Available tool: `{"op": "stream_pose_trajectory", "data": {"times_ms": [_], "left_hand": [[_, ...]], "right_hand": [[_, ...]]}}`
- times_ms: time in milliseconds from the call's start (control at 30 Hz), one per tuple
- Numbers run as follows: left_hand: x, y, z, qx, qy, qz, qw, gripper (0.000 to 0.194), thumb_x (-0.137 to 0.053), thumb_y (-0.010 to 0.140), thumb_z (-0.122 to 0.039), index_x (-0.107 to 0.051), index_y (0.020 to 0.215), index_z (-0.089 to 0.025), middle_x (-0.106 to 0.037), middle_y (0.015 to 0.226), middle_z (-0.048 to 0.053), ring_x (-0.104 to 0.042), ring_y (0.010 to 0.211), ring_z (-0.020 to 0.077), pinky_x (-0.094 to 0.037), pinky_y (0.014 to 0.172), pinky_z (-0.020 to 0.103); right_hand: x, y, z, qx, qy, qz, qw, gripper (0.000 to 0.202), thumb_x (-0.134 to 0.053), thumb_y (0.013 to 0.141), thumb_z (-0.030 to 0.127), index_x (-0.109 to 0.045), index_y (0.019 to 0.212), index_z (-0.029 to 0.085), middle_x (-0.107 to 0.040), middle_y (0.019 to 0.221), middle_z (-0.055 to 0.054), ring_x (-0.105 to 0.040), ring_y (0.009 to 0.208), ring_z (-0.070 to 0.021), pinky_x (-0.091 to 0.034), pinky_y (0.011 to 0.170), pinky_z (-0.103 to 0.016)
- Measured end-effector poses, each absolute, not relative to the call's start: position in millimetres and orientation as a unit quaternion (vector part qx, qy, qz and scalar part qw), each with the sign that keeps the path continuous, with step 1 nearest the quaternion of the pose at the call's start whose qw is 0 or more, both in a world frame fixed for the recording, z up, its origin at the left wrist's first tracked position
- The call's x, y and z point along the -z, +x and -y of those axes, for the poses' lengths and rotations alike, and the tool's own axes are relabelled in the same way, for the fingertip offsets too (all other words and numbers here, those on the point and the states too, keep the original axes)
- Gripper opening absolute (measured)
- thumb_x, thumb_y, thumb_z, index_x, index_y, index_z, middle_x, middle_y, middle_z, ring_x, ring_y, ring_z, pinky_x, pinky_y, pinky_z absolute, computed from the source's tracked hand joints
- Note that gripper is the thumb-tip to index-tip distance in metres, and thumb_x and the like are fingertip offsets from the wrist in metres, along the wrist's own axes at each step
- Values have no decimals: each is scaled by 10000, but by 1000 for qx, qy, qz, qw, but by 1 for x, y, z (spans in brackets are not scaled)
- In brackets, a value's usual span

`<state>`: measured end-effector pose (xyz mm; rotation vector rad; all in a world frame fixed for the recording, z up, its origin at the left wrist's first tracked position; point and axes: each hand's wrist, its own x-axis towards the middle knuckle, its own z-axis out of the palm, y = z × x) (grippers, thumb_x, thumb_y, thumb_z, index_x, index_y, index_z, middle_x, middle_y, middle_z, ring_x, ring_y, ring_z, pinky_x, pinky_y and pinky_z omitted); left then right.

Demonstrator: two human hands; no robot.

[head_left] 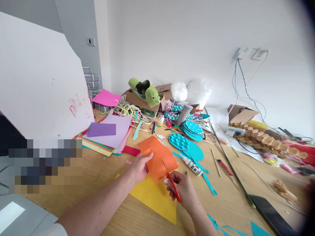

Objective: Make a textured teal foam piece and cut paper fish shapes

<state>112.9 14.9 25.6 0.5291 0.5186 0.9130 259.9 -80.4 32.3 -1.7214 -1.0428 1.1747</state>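
Note:
My left hand (142,166) is closed on the left side of an orange sheet (155,160), thumb on top. A curved outline is drawn on the sheet's right part, beside a dark slit. My right hand (178,188) grips red-handled scissors (174,187), which meet the sheet's lower right edge; their blades are mostly hidden. Under both hands a yellow sheet (157,200) lies on the wooden table. A white glue bottle (192,165) lies just right of the orange sheet.
Stacked coloured paper (108,137) lies at the left, by a large white board (44,78). Turquoise ovals (194,150), a grey can (184,114) and an open box (145,100) stand or lie behind. At the right are a long stick (226,157), a phone (269,213) and egg cartons (268,141).

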Motion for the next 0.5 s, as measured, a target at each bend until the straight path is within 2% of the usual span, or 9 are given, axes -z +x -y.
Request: {"op": "stream_pose_trajectory", "data": {"times_ms": [267,500], "left_hand": [[-28,113,-12,-424,255,-260,829,354,-835,635,-291,-678,926,-167,-732,972,82,-666,992,274,-527,786,327],[-28,112,-13,-436,259,-272,818,400,-851,602,-318,-674,926,-166,-733,943,85,-671,968,282,-518,750,320]], "right_hand": [[-38,258,82,-492,-642,417,415,453,-798,549,500,-485,628,182,-551,507,40,-522,403,-99,-372,381,-208],[-36,259,84,-502,-631,423,414,492,-773,568,586,-523,674,176,-584,572,17,-536,445,-110,-423,434,-236]]}}
